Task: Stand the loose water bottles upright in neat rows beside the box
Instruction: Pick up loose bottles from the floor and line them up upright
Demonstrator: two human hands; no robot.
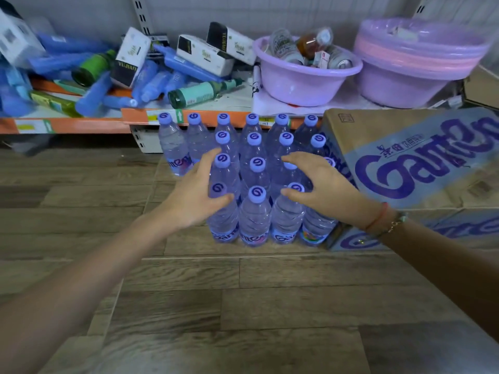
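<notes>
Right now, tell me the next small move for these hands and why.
Probably press inward: the left hand and right hand flank the upright clear plastic water bottles with purple caps, whose left side looks uneven, beside the printed cardboard box. Squeezing would tighten the rows.

Grey-brown wood-plank flooring [243, 306] fills the view from three round to nine o'clock. At twelve o'clock a low orange-edged shelf [81, 125] runs along a pale wall [297, 12] with slotted metal uprights [140, 14]. The shelf carries tumbled blue bottles [94, 95], tissue packs [202, 54] and, toward one o'clock, two lilac plastic basins [305, 79].
</notes>
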